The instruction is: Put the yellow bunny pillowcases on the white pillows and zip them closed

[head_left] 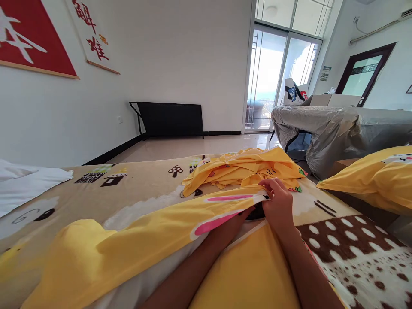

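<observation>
A yellow pillowcase [135, 227] with pink rabbit ears printed on it lies across the bed in front of me, with a pillow inside it. My right hand [278, 204] pinches the open edge of the pillowcase, fingers closed on the cloth. My left forearm [199, 262] runs into the opening; the left hand is hidden inside under the cloth. A second crumpled yellow cloth [244, 169] lies just beyond my hands.
A patterned beige bedsheet [128, 189] covers the bed. A white cloth [28, 180] lies at the left edge, a yellow pillow [376, 180] at the right. A grey covered sofa [337, 128] stands beyond, a black table [170, 118] by the wall.
</observation>
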Demonstrator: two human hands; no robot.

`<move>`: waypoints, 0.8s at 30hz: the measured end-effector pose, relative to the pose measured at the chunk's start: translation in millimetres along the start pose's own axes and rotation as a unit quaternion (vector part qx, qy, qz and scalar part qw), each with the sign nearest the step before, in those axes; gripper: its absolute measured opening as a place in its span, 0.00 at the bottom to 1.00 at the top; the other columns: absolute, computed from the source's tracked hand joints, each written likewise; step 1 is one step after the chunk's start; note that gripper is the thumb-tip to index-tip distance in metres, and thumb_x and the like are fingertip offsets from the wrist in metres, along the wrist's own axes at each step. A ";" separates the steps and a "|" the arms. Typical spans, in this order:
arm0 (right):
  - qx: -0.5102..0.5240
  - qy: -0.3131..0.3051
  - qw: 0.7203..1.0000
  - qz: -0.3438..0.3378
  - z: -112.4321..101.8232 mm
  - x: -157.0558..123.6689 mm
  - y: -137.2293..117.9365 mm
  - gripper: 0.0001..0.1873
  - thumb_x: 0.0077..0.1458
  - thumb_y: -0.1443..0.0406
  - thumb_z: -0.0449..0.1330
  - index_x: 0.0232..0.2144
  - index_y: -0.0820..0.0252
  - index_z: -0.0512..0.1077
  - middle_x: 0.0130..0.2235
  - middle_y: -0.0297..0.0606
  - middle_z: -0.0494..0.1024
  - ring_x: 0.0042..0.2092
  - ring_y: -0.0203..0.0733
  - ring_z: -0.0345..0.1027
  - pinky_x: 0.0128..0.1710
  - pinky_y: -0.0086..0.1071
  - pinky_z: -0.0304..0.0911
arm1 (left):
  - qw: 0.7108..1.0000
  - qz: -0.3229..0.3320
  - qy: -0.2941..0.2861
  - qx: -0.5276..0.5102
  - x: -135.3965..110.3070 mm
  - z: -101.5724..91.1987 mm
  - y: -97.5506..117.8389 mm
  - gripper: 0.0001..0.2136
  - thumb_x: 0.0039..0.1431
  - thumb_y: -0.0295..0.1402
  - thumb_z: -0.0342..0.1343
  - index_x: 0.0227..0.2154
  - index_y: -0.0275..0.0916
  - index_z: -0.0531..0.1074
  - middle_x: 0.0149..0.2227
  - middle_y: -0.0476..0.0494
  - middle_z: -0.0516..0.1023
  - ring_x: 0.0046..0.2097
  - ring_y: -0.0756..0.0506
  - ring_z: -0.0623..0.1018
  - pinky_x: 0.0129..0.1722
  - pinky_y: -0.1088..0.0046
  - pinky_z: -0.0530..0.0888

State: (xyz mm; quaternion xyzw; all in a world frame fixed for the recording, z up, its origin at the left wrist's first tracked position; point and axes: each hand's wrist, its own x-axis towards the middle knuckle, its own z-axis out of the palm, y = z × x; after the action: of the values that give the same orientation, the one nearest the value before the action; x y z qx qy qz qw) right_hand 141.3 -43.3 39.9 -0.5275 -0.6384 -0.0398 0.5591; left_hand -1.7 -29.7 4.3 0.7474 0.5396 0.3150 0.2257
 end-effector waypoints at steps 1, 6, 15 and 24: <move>-0.013 0.003 1.000 -0.009 1.5 -1.3 0.1 0.19 0.37 0.75 0.48 0.33 0.59 0.70 0.33 0.38 0.72 0.36 0.41 0.66 0.35 0.31 0.60 | 1.000 -0.003 -0.016 0.010 -0.5 -0.3 0.8 0.26 0.56 0.53 0.48 0.55 0.48 0.66 0.59 0.48 0.66 0.64 0.37 0.58 0.64 0.52 0.51; -0.082 -0.026 0.996 -0.017 3.0 -2.1 3.8 0.22 0.41 0.73 0.50 0.39 0.60 0.72 0.37 0.42 0.73 0.39 0.46 0.66 0.39 0.36 0.61 | 0.996 0.057 -0.054 0.035 -3.6 -1.6 4.4 0.24 0.57 0.51 0.49 0.55 0.49 0.66 0.57 0.48 0.69 0.64 0.39 0.59 0.64 0.55 0.51; 0.225 0.001 0.973 0.053 2.8 -2.2 -0.1 0.18 0.38 0.73 0.52 0.35 0.59 0.73 0.40 0.39 0.77 0.44 0.43 0.70 0.41 0.32 0.65 | 0.998 0.027 -0.017 0.050 -3.1 4.7 6.7 0.21 0.60 0.45 0.49 0.55 0.46 0.66 0.58 0.46 0.68 0.63 0.39 0.59 0.64 0.55 0.52; 0.315 -0.149 0.929 0.123 -11.0 3.8 -0.3 0.13 0.38 0.70 0.61 0.32 0.62 0.72 0.35 0.38 0.78 0.36 0.41 0.72 0.36 0.30 0.67 | 0.998 0.010 -0.038 -0.047 -16.8 -7.5 9.7 0.22 0.58 0.52 0.47 0.50 0.50 0.69 0.55 0.48 0.70 0.60 0.39 0.65 0.61 0.55 0.59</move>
State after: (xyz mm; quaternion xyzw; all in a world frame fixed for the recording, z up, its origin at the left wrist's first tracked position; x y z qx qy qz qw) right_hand 149.2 -48.1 47.0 -0.3984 -0.6238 0.3118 0.5958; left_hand -4.3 -48.7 12.3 0.7529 0.5076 0.3136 0.2776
